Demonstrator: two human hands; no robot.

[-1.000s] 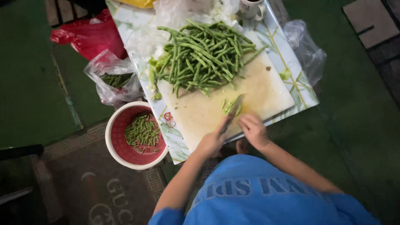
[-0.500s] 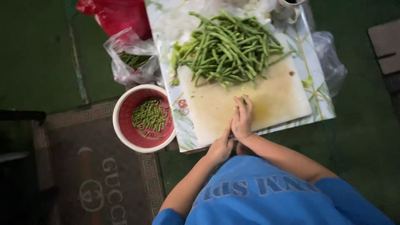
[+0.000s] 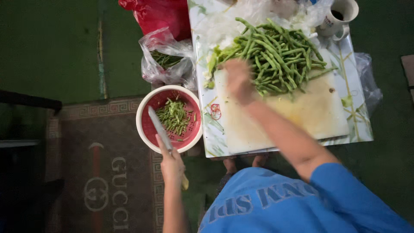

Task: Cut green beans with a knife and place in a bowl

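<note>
My left hand (image 3: 171, 164) grips a long knife (image 3: 158, 125), and the blade lies over a red colander with a white rim (image 3: 144, 108) that holds chopped green bean pieces (image 3: 174, 116). My right hand (image 3: 238, 80) is blurred with motion and reaches across the pale cutting board (image 3: 302, 116) to the left edge of a pile of whole green beans (image 3: 276, 56). Its fingers are too smeared to show whether they hold any beans. The board lies on a small low table with a floral cover (image 3: 358, 121).
A clear plastic bag with bean trimmings (image 3: 166, 60) and a red plastic bag (image 3: 159, 15) sit left of the table. A white mug (image 3: 340, 15) stands at the far right corner, with another clear bag (image 3: 368, 82) beside the table. A dark patterned rug (image 3: 99, 172) lies under the colander.
Both hands were together at the board's near edge. The left hand has since swung the knife left over the colander, and the right hand has reached forward to the bean pile.
</note>
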